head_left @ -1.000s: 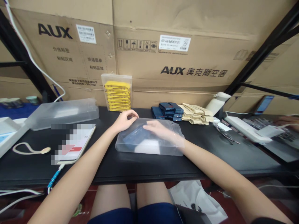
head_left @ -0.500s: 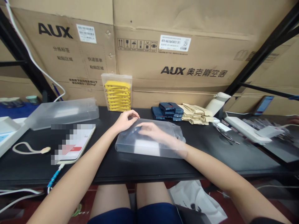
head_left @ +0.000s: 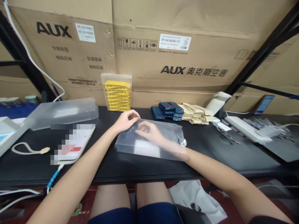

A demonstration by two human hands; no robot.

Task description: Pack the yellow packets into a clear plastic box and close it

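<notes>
A clear plastic box (head_left: pixel 149 147) lies flat on the black desk in front of me, its open end to the right. My left hand (head_left: pixel 126 120) grips the far left corner of the box, thumb and fingers curled together. Through that open end my right hand (head_left: pixel 149 132) reaches inside, seen blurrily through the plastic. Its fingers are bent and a little apart, pointing left, with no object plainly between them. Whatever lies at the box's left end, beyond the fingertips, is too hazy to make out.
Behind the box stand a clear box of yellow packets (head_left: pixel 118 93), dark blue packets (head_left: pixel 169 110) and cream packets (head_left: pixel 196 113). A second clear box (head_left: pixel 65 113), a phone (head_left: pixel 77 143) and a strap (head_left: pixel 30 149) lie left. A white bottle (head_left: pixel 218 102) and glasses (head_left: pixel 225 133) are right.
My right hand has shifted slightly inside the box, its fingers drawing apart from a bluish shape that showed at their tips. My left hand stays at the corner.
</notes>
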